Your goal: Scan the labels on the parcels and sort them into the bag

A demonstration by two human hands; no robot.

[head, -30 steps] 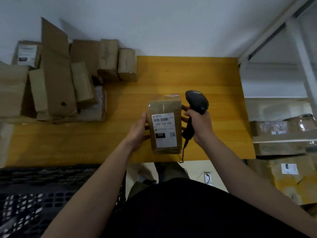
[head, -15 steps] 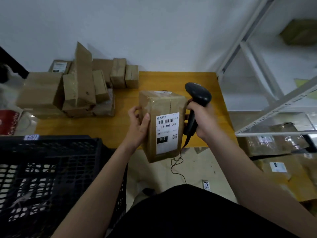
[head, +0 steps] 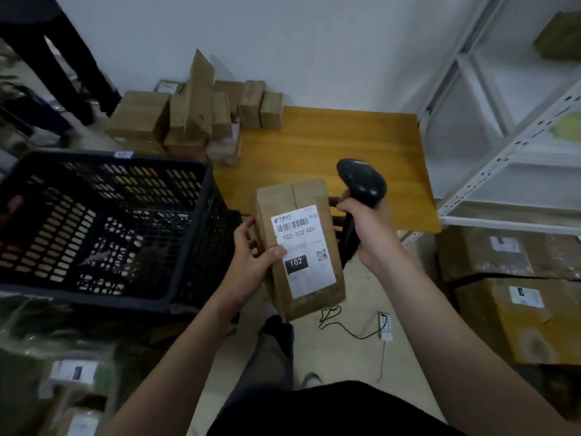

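Observation:
My left hand [head: 251, 262] grips a brown cardboard parcel [head: 317, 196] by its left side, thumb on its white label [head: 306, 243] that reads 102-102-C01 and 102. The parcel is held off the table, in front of my body, label facing me. My right hand [head: 371, 234] holds a black barcode scanner [head: 361, 180] by the handle, just right of the parcel; its cable hangs down to the floor. A black slatted crate [head: 103, 228] stands to the left. I cannot make out a bag.
A wooden table [head: 352, 143] carries a pile of brown parcels [head: 195, 121] at its far left. White metal shelving [head: 509, 146] stands on the right, with taped boxes [head: 518, 297] below it. Blurred labelled parcels [head: 72, 376] lie at the lower left. A person's dark legs [head: 63, 58] show at the top left.
The view has swung left and back from the table. The parcel has been lifted off the table and drawn toward my body. The scanner has stayed beside it in my right hand.

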